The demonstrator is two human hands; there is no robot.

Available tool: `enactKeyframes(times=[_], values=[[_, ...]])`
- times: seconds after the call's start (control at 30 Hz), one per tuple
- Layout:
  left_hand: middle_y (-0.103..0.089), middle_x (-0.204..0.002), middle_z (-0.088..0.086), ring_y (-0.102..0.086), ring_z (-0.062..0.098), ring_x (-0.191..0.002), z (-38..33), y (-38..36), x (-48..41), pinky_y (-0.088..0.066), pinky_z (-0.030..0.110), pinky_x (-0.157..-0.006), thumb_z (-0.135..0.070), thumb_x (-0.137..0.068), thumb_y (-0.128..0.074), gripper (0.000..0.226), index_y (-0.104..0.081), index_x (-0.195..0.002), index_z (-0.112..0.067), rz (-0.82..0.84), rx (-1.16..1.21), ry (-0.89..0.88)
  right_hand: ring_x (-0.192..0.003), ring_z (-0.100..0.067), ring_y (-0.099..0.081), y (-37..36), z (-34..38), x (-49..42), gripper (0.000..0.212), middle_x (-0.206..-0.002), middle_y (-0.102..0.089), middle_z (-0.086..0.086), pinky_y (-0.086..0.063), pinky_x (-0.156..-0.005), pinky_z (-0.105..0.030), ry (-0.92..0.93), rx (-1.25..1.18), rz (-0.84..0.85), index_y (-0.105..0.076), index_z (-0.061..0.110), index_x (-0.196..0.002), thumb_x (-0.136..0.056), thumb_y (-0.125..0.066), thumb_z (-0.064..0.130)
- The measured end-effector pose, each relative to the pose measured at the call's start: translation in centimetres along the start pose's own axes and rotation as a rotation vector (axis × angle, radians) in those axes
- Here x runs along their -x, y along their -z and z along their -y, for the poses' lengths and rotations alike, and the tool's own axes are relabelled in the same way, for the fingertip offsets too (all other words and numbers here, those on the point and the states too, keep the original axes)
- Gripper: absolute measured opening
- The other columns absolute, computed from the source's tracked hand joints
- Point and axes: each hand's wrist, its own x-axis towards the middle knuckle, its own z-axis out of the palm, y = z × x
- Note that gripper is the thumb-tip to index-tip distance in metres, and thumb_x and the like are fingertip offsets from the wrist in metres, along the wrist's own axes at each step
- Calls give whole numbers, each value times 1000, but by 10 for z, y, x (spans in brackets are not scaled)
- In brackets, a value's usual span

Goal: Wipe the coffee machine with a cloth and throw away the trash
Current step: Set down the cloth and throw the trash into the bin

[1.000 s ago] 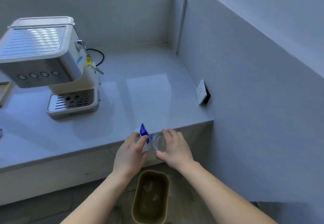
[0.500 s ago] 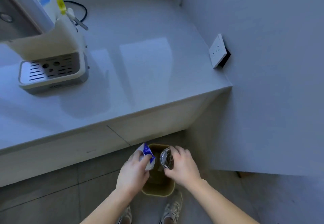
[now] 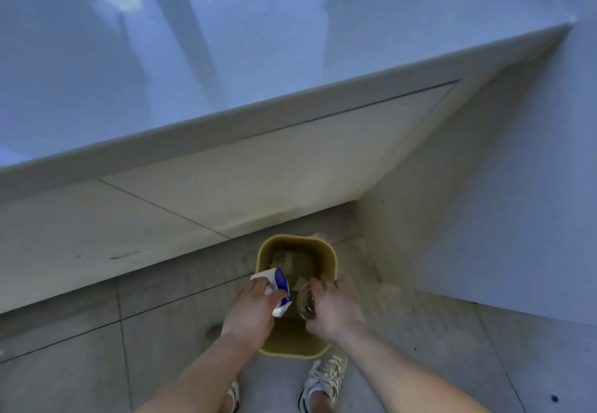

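Note:
A yellow trash bin [image 3: 329,252] stands on the floor below the counter, with crumpled paper inside. My left hand [image 3: 250,314] grips a blue-and-white wrapper [image 3: 277,283] over the bin's left side. My right hand [image 3: 332,309] holds a clear plastic cup [image 3: 305,302], its mouth tilted toward the wrapper, over the bin's opening. The coffee machine and the cloth are out of view.
The glossy white counter [image 3: 226,41] fills the top, its front panel [image 3: 258,180] dropping to the grey tiled floor [image 3: 80,348]. A white wall [image 3: 517,186] closes the right side. My sneakers [image 3: 323,383] stand just behind the bin.
The view has tipped further down, so the coffee machine and the wall socket have left the frame. Both hands have lowered with the wrapper and cup and now hang right over the bin.

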Motion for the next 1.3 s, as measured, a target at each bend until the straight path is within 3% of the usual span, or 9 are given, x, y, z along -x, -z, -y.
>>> enactKeyframes(times=[0.17,0.3,0.43,0.6,0.9,1.3], values=[[-21,-157,-1,-17,28,-147,-3,-21,-19,-31,45,-116,-19,-91,-62,64,-31,-142,-43,7,-64,-26,-124,-26,-49,-13,-1,-27,69,-146,-41,-3,-52,-95,-38,3,1,-53,-40,31,-137,-78,-75,38],[-19,-159,-1,-14,28,-148,-3,-26,-26,-31,46,-116,-18,-90,-64,63,-34,-140,-43,-18,-77,-14,-143,-33,-32,-17,-5,-37,72,-165,-12,-5,-45,-108,-44,3,-38,-45,-31,34,-145,-85,-69,42],[-36,-147,-3,-29,26,-141,-2,-23,-24,-35,42,-114,-21,-88,-64,56,-41,-135,-39,-80,-73,-22,-137,-28,-40,-17,-11,-34,62,-159,-28,-4,-47,-106,-41,-6,-49,-92,-35,29,-144,-90,-65,35],[-38,-144,-1,-33,26,-137,-1,-8,-18,-35,42,-113,-27,-89,-62,53,-42,-136,-36,-105,-59,1,-125,-25,-48,-6,-9,-25,48,-144,-46,-1,-52,-97,-36,30,-37,-141,-43,27,-138,-93,-58,34],[-42,-141,2,-39,28,-132,-8,26,-6,-43,45,-106,-32,-88,-60,50,-42,-135,-34,-133,-68,32,-122,-22,-52,20,7,-15,52,-139,-50,0,-55,-92,-35,67,-28,-179,-43,29,-139,-91,-61,38],[-50,-135,3,-42,27,-132,-25,85,41,-39,46,-108,-36,-85,-57,48,-46,-132,-31,-226,-71,49,-125,-23,-52,80,33,42,54,-135,-55,0,-54,-94,-36,165,-46,-282,-46,28,-136,-87,-62,43]])
